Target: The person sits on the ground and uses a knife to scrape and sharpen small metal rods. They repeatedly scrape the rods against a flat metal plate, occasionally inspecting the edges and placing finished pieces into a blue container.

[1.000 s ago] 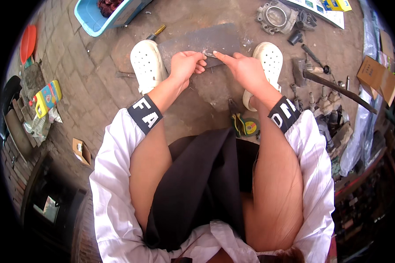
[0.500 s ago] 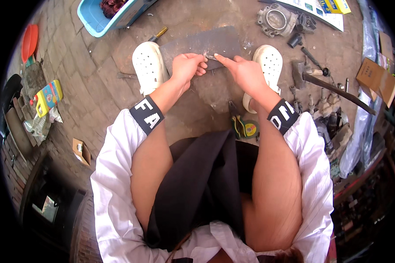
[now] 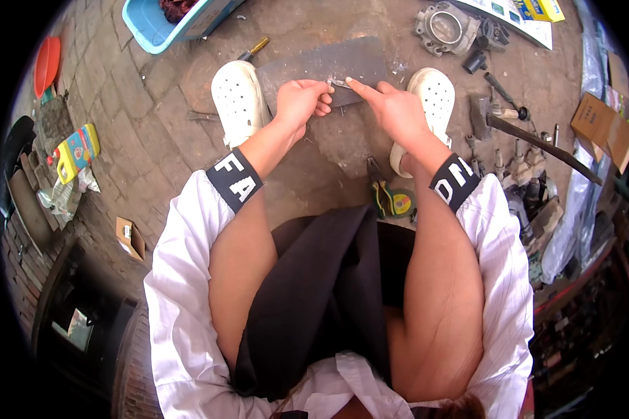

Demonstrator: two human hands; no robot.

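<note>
Left hand (image 3: 302, 103): fingers curled, thumb and forefinger pinched on a small silvery piece (image 3: 340, 83), its kind too small to tell. Right hand (image 3: 398, 113): forefinger extended to the piece's other end; underside hidden, hold cannot be told. Piece located over dark plate (image 3: 314, 64), contact unclear. Blue tub (image 3: 145, 31): cut off by upper edge.

Right fingertip (image 3: 351, 82) apparently shifted slightly forward over dark plate (image 3: 300, 66)

Sheet (image 3: 304, 66), matt, metal-looking, below left hand (image 3: 302, 103) and right hand (image 3: 398, 115); sliver (image 3: 340, 83), shiny, metallic-looking, between them; tub (image 3: 206, 21), smooth plastic, beyond left hand.
</note>
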